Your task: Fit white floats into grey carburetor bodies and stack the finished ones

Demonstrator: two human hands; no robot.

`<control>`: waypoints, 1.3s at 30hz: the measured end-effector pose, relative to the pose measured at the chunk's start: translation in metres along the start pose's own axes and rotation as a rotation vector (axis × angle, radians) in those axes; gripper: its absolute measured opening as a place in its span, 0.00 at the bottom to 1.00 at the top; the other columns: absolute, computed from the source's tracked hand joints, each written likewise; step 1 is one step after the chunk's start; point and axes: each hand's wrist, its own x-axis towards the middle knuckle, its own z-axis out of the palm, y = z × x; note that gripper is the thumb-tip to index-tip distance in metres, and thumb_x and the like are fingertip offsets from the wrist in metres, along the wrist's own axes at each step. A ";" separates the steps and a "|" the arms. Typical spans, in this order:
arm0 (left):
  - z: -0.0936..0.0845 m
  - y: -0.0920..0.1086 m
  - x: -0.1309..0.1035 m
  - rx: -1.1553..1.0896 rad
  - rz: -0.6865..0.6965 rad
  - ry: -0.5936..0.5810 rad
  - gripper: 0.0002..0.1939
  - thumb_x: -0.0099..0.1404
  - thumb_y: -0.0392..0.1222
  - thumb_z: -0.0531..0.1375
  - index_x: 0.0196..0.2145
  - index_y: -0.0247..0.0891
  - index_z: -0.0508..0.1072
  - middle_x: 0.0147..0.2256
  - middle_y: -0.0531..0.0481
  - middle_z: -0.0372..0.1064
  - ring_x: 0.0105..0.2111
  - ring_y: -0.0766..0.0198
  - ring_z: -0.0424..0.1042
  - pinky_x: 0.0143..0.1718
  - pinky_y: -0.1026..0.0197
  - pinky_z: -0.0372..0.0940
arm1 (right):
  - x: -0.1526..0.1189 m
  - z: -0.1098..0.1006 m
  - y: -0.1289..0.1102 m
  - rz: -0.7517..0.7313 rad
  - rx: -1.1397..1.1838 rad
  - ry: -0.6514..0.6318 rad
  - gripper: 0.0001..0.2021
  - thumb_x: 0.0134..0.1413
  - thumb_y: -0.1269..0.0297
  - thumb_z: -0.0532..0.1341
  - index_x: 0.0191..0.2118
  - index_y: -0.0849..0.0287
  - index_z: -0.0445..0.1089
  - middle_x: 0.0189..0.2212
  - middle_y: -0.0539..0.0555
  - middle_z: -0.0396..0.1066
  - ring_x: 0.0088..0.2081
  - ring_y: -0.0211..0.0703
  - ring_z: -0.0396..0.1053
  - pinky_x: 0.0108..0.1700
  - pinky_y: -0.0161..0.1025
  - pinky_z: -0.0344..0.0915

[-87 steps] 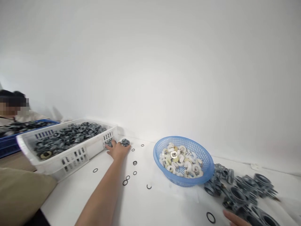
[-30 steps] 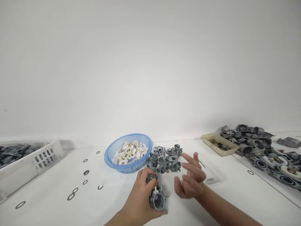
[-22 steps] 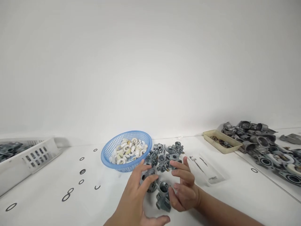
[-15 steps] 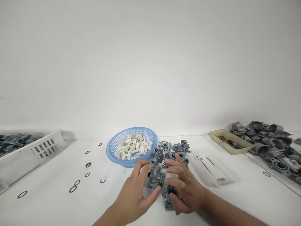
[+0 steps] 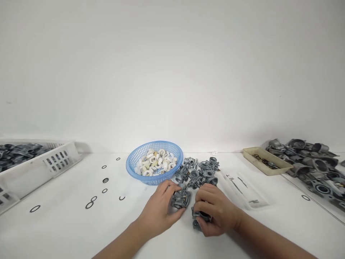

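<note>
My left hand (image 5: 159, 209) is closed round a grey metal carburetor body (image 5: 183, 198), fingers at its top and thumb at its lower edge. Just to the right, the fingers of my right hand (image 5: 215, 211) wrap over a second carburetor body (image 5: 197, 215), hiding much of it. Both bodies are low over the white table, and I cannot tell whether they rest on it. Several more carburetor bodies (image 5: 194, 176) are grouped just beyond my hands. Behind my left hand stands a blue basket (image 5: 130, 172) filled with white ring-shaped floats (image 5: 159, 162).
Several black rubber rings (image 5: 89, 205) lie scattered at left, near a white crate (image 5: 32, 177) of metal parts. At right are a clear tray (image 5: 253, 194) with thin pieces, a cream tray (image 5: 265, 169) with small parts, and a heap of larger castings (image 5: 315, 165).
My right hand's fingers have curled down over the nearer carburetor body. My left thumb and fingers have closed in on the other one. The whole view has shifted slightly.
</note>
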 end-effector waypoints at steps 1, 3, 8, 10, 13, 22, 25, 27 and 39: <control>0.000 -0.001 0.000 0.001 -0.008 0.004 0.25 0.69 0.41 0.71 0.62 0.45 0.73 0.60 0.39 0.74 0.63 0.42 0.75 0.64 0.40 0.75 | 0.000 -0.001 0.002 0.018 -0.050 -0.024 0.03 0.63 0.64 0.59 0.42 0.52 0.67 0.32 0.50 0.69 0.30 0.44 0.64 0.35 0.43 0.59; -0.001 -0.001 0.001 0.007 -0.027 0.011 0.23 0.68 0.42 0.72 0.59 0.45 0.74 0.59 0.40 0.75 0.61 0.41 0.76 0.61 0.41 0.76 | 0.000 -0.004 0.008 0.073 -0.161 -0.064 0.02 0.67 0.64 0.59 0.40 0.53 0.68 0.33 0.51 0.70 0.31 0.43 0.65 0.35 0.42 0.59; -0.004 0.000 0.002 0.021 -0.083 0.012 0.19 0.69 0.48 0.73 0.54 0.45 0.76 0.53 0.44 0.79 0.54 0.43 0.80 0.50 0.44 0.78 | -0.006 -0.001 0.030 0.244 -0.366 -0.050 0.09 0.79 0.60 0.61 0.42 0.57 0.72 0.38 0.54 0.72 0.31 0.41 0.64 0.34 0.41 0.58; -0.005 0.000 0.002 0.016 -0.099 0.012 0.19 0.68 0.50 0.72 0.53 0.46 0.77 0.52 0.45 0.79 0.49 0.45 0.81 0.45 0.46 0.77 | -0.010 0.003 0.036 0.336 -0.440 -0.016 0.11 0.80 0.58 0.62 0.45 0.59 0.73 0.42 0.57 0.72 0.29 0.40 0.60 0.32 0.40 0.56; -0.005 0.002 0.001 -0.006 -0.104 0.023 0.18 0.66 0.51 0.72 0.51 0.46 0.79 0.49 0.46 0.81 0.45 0.46 0.82 0.43 0.47 0.76 | -0.013 0.008 0.037 0.446 -0.498 0.020 0.12 0.80 0.55 0.63 0.49 0.59 0.74 0.45 0.59 0.72 0.26 0.39 0.55 0.29 0.40 0.54; 0.005 0.011 -0.003 -0.286 -0.135 0.029 0.20 0.59 0.52 0.76 0.47 0.44 0.82 0.47 0.45 0.83 0.34 0.55 0.82 0.41 0.50 0.82 | -0.004 -0.015 0.023 0.382 -0.324 0.157 0.12 0.73 0.66 0.59 0.58 0.57 0.66 0.47 0.60 0.76 0.48 0.54 0.75 0.48 0.49 0.70; 0.013 0.013 -0.005 -0.454 -0.181 -0.020 0.20 0.59 0.51 0.78 0.46 0.42 0.82 0.47 0.44 0.83 0.33 0.57 0.83 0.42 0.52 0.83 | -0.001 -0.014 0.011 0.235 -0.203 0.056 0.13 0.69 0.58 0.58 0.55 0.53 0.67 0.44 0.56 0.78 0.46 0.52 0.76 0.49 0.50 0.69; 0.019 0.012 -0.008 -0.557 -0.199 -0.091 0.21 0.58 0.50 0.78 0.45 0.41 0.82 0.40 0.45 0.84 0.32 0.56 0.84 0.39 0.54 0.81 | 0.003 -0.006 0.003 0.172 -0.092 -0.037 0.17 0.66 0.50 0.57 0.53 0.53 0.67 0.43 0.55 0.78 0.45 0.52 0.76 0.52 0.52 0.68; 0.006 0.010 -0.010 -0.433 0.118 -0.187 0.07 0.70 0.48 0.68 0.45 0.49 0.80 0.39 0.48 0.78 0.33 0.56 0.80 0.36 0.56 0.79 | 0.003 0.016 -0.022 0.306 0.028 -0.233 0.14 0.60 0.49 0.59 0.46 0.52 0.66 0.22 0.44 0.73 0.21 0.44 0.71 0.25 0.39 0.56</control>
